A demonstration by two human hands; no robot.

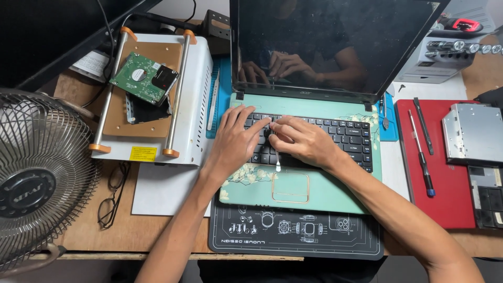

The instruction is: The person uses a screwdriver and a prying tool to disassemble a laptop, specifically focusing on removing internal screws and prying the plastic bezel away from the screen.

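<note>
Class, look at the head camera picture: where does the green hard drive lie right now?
The green hard drive lies upper left in the head view, tilted on the white machine, left of the laptop and beyond the left hand.

Your laptop screen [335,47] stands open at the top centre, a dark, switched-off rectangle that mirrors your hands and arms. At the top left you have the corner of a second black screen [47,36], tilted and also dark. On the white machine to your left sits a small yellow rectangular label [143,153], at its front edge. The green hard drive board above it carries a round white sticker [139,75].
</note>
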